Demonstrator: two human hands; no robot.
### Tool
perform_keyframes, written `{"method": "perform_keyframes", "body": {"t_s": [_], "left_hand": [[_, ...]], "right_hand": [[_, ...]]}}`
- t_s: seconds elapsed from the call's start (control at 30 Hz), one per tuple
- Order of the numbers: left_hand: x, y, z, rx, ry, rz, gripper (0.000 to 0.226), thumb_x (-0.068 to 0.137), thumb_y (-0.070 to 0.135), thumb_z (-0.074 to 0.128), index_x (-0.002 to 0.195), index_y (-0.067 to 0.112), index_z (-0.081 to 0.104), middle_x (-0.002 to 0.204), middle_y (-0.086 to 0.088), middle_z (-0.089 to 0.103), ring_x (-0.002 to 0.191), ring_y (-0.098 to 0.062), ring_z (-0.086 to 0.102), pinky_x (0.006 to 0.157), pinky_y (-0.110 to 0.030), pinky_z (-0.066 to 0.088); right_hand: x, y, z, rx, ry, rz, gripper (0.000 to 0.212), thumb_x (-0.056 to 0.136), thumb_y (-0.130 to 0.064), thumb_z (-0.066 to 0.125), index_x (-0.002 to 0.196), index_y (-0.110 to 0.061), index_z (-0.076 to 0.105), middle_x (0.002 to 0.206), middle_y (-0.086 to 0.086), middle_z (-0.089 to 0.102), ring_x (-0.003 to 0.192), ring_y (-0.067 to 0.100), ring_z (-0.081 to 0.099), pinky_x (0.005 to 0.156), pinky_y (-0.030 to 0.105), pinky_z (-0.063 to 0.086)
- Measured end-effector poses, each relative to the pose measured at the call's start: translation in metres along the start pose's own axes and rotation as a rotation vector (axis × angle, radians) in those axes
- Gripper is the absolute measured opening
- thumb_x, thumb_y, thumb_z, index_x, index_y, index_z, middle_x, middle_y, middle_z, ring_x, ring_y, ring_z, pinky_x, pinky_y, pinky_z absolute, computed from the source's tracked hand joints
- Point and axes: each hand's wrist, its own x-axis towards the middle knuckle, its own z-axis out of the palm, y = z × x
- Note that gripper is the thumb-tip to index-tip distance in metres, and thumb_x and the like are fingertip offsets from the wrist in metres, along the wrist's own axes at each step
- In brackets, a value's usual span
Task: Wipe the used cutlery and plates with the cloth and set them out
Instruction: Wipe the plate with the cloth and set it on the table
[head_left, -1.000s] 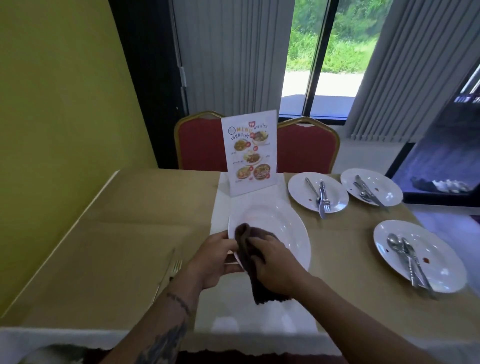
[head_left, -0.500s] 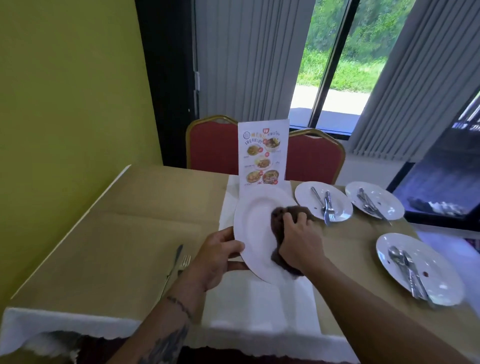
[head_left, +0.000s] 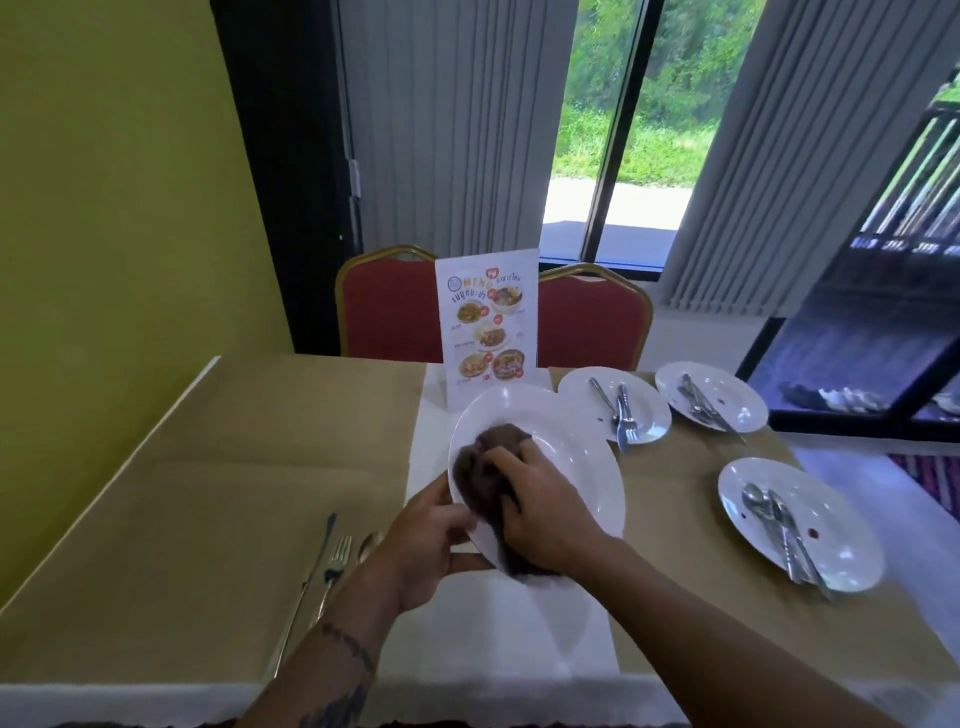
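The left hand (head_left: 426, 545) grips the plate (head_left: 561, 457) by its near-left rim, held tilted above the tabletop (head_left: 182, 493) in front of the menu stand (head_left: 488, 327). The right hand (head_left: 540, 509) presses the cloth (head_left: 488, 462), now shifted to the plate's left side; wiping nears completion. 3 soiled plates remain right.

The brown cloth (head_left: 488, 467) covers the left part of the held plate (head_left: 566, 447), and the right hand (head_left: 545, 514) hides the cloth's lower half. The plate hides the foot of the menu card (head_left: 487, 322). A spoon (head_left: 370, 543) beside the fork (head_left: 335, 564) is mostly behind the left hand (head_left: 421, 551). Small print on the card is unreadable. Both forearms run off the bottom edge.
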Motion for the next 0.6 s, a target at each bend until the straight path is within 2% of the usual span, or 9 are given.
{"method": "perform_keyframes", "body": {"t_s": [0.1, 0.27, 0.37, 0.47, 0.6], "left_hand": [[0.002, 0.005, 0.005, 0.089, -0.03, -0.017, 0.061, 0.083, -0.012, 0.041, 0.12, 0.029, 0.067, 0.115, -0.012, 0.072, 0.104, -0.043, 0.066, 0.074, -0.049, 0.06], [0.005, 0.01, 0.006, 0.134, -0.061, -0.071, 0.05, 0.083, -0.009, 0.046, 0.113, 0.023, 0.071, 0.105, -0.011, 0.073, 0.088, -0.032, 0.067, 0.071, -0.042, 0.058], [0.006, 0.005, 0.008, 0.079, -0.045, -0.044, 0.052, 0.083, -0.012, 0.047, 0.115, 0.021, 0.07, 0.102, -0.01, 0.072, 0.085, -0.031, 0.066, 0.07, -0.042, 0.058], [0.007, 0.002, 0.009, 0.007, -0.02, -0.005, 0.053, 0.083, -0.015, 0.045, 0.118, 0.017, 0.068, 0.099, -0.008, 0.07, 0.083, -0.03, 0.064, 0.068, -0.04, 0.058], [0.011, -0.001, 0.006, -0.034, 0.037, 0.034, 0.058, 0.081, -0.017, 0.045, 0.119, 0.021, 0.068, 0.101, -0.003, 0.071, 0.088, -0.029, 0.064, 0.068, -0.041, 0.058]], "right_hand": [[0.014, 0.015, -0.009, -0.067, 0.075, 0.03, 0.057, 0.082, -0.027, 0.06, 0.137, -0.025, 0.046, 0.131, 0.008, 0.046, 0.116, 0.031, 0.051, 0.09, 0.044, 0.054], [0.024, 0.04, -0.022, -0.132, 0.238, 0.126, 0.049, 0.079, -0.016, 0.057, 0.128, -0.024, 0.05, 0.124, 0.01, 0.046, 0.11, 0.033, 0.051, 0.074, 0.043, 0.054], [0.027, 0.056, -0.029, -0.168, 0.297, 0.209, 0.05, 0.079, -0.015, 0.056, 0.128, -0.024, 0.053, 0.122, 0.013, 0.048, 0.109, 0.037, 0.051, 0.075, 0.044, 0.053], [0.026, 0.07, -0.035, -0.211, 0.278, 0.305, 0.048, 0.08, -0.015, 0.054, 0.126, -0.026, 0.054, 0.118, 0.013, 0.047, 0.107, 0.038, 0.052, 0.071, 0.039, 0.048], [0.01, 0.08, -0.025, -0.288, 0.146, 0.381, 0.045, 0.083, -0.02, 0.056, 0.127, -0.027, 0.056, 0.122, 0.012, 0.046, 0.107, 0.037, 0.055, 0.071, 0.037, 0.044]]}}
